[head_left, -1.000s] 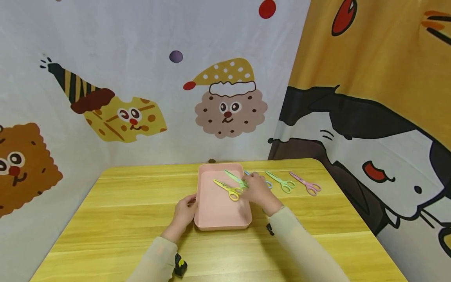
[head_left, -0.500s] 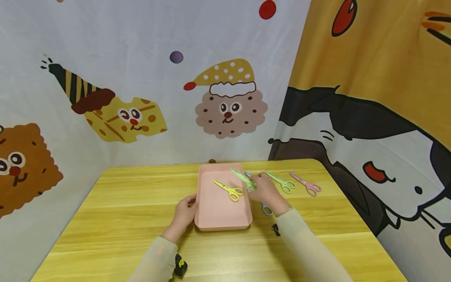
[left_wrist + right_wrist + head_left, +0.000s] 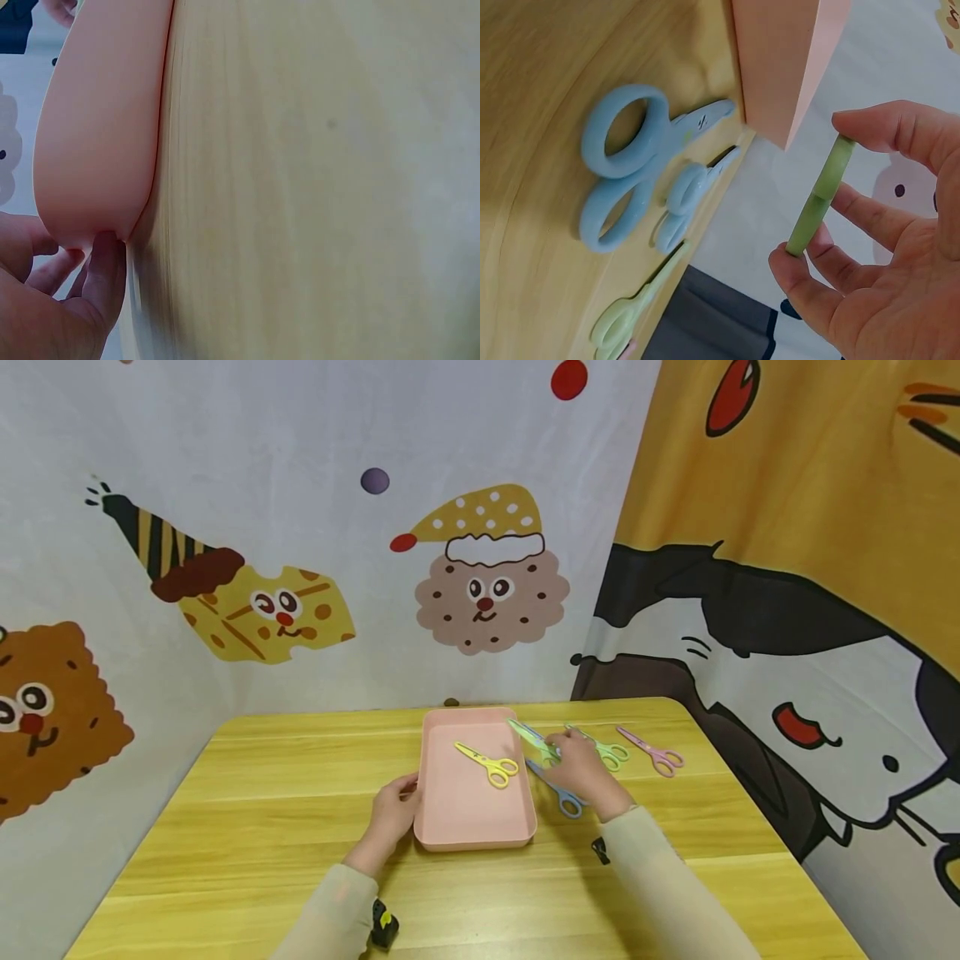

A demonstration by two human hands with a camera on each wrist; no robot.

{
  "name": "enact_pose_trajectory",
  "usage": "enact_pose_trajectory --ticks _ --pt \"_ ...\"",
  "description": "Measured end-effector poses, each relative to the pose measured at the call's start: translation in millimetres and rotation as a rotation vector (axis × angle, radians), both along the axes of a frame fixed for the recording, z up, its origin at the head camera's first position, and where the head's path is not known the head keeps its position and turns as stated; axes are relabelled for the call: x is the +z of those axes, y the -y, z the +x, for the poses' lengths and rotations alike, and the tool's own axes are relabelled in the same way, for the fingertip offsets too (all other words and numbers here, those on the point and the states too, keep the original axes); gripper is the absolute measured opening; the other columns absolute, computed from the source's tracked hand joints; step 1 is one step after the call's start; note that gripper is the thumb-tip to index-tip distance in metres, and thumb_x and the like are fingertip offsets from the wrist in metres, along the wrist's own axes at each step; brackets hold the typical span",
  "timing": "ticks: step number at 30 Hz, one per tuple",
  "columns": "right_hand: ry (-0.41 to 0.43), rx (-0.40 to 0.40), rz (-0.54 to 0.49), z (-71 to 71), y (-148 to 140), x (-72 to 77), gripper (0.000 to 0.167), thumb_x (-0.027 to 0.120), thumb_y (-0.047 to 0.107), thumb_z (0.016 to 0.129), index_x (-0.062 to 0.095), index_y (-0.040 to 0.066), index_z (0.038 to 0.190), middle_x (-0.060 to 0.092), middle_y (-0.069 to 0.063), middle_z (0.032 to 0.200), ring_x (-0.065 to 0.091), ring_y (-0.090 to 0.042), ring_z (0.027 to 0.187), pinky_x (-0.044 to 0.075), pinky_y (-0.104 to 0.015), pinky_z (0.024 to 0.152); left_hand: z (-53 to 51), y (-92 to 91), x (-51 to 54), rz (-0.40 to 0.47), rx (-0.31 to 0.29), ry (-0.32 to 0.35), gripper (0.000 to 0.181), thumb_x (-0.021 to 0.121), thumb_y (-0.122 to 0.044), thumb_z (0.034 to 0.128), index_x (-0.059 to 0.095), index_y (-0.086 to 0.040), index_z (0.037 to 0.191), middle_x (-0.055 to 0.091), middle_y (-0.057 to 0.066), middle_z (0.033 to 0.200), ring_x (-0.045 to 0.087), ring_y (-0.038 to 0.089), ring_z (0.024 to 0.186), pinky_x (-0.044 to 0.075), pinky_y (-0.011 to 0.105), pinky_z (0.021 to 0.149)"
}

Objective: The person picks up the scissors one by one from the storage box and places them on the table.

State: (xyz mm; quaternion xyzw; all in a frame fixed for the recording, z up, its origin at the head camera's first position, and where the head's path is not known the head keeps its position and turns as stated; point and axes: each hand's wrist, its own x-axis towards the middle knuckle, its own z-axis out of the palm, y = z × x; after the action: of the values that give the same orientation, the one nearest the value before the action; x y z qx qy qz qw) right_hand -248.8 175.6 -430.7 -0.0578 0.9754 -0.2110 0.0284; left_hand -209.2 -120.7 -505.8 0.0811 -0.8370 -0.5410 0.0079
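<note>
My left hand (image 3: 392, 817) holds the left side of a pink tray (image 3: 472, 822), its thumb and fingertips against the wall in the left wrist view. Inside the tray lies a pair of yellow scissors (image 3: 497, 770). Over the tray's right edge, my right hand (image 3: 588, 772) pinches light green scissors (image 3: 823, 199) by the handles, thumb on one side and fingers on the other. Their blades point toward the back left. Below that hand, a pair of blue scissors (image 3: 626, 161) lies on the table beside the tray. A second blue pair (image 3: 686, 195) is farther back, partly hidden in the head view.
Another pair of green scissors (image 3: 613, 753) and a pair of pink scissors (image 3: 663, 760) lie to the right on the wooden table (image 3: 262, 810). Behind the table hangs a white curtain (image 3: 300, 427) with cartoon prints.
My right hand has moved right with the green scissors, from above the tray to its right edge. The nearer blue scissors have come into view beneath it. The left hand and tray stay put.
</note>
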Motion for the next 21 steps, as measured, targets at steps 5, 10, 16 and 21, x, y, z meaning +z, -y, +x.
enact_pose_trajectory --ticks 5,10,16,21 --pt "0.012 -0.014 -0.008 0.7 -5.5 0.0 0.056 0.072 0.021 0.076 0.057 0.007 0.128 0.044 -0.023 0.135 0.04 -0.048 0.119 0.047 -0.058 0.088 -0.7 -0.1 -0.7 0.002 -0.001 0.007 0.035 0.056 -0.01 0.0935 0.058 0.001 0.127 0.061 0.02 0.116 0.06 0.031 0.104 0.054 0.038 0.085" --pt "0.025 -0.017 0.007 1.0 -12.3 -0.6 0.057 0.073 0.025 0.078 0.056 0.008 0.13 0.045 -0.022 0.133 0.042 -0.046 0.116 0.047 -0.057 0.086 -1.1 0.3 -1.8 0.009 -0.003 0.011 0.036 0.056 -0.01 0.0938 0.057 0.001 0.128 0.061 0.02 0.117 0.059 0.031 0.105 0.054 0.038 0.085" --pt "0.03 -0.023 0.0 1.6 -22.8 -2.6 0.059 0.074 0.029 0.078 0.056 0.007 0.13 0.047 -0.021 0.128 0.043 -0.044 0.113 0.046 -0.058 0.087 -1.3 0.0 -2.5 0.014 0.001 0.01 0.036 0.056 -0.009 0.0937 0.057 0.001 0.128 0.062 0.02 0.116 0.059 0.03 0.104 0.055 0.037 0.085" --pt "0.037 -0.031 -0.01 2.8 -33.0 -6.8 0.063 0.075 0.03 0.076 0.054 0.007 0.131 0.046 -0.021 0.127 0.042 -0.045 0.113 0.045 -0.059 0.086 -1.2 -0.6 -1.3 0.011 0.003 0.017 0.036 0.056 -0.01 0.0937 0.057 0.0 0.128 0.062 0.019 0.117 0.059 0.03 0.105 0.055 0.037 0.085"
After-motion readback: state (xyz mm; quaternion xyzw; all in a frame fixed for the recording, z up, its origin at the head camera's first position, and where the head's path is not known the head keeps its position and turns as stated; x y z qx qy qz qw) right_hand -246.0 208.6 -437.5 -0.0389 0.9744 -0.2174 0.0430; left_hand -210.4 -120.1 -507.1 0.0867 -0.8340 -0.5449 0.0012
